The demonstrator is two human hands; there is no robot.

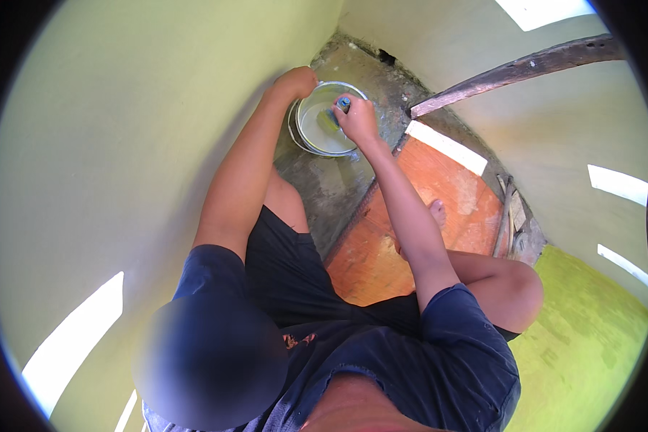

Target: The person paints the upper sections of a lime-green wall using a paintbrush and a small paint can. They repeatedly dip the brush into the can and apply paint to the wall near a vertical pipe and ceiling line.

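Note:
My right hand (358,120) is closed around the blue handle of a paintbrush (330,120) over the open mouth of a bucket. The yellow-green brush head is inside the bucket, against or just above the pale liquid; which of the two is unclear. At the top left of the white rim of the bucket (309,143), my left hand (298,82) grips the edge, its fingers partly hidden. The bucket stands on the grey floor near the wall corner, its wire handle hanging at the left side.
A worn orange board (378,237) lies on the floor at the right, under my foot. A dark wooden beam (507,73) slants against the right wall (551,124). Sticks (505,216) lie at that wall's base. The pale green left wall (140,135) is close beside my left arm.

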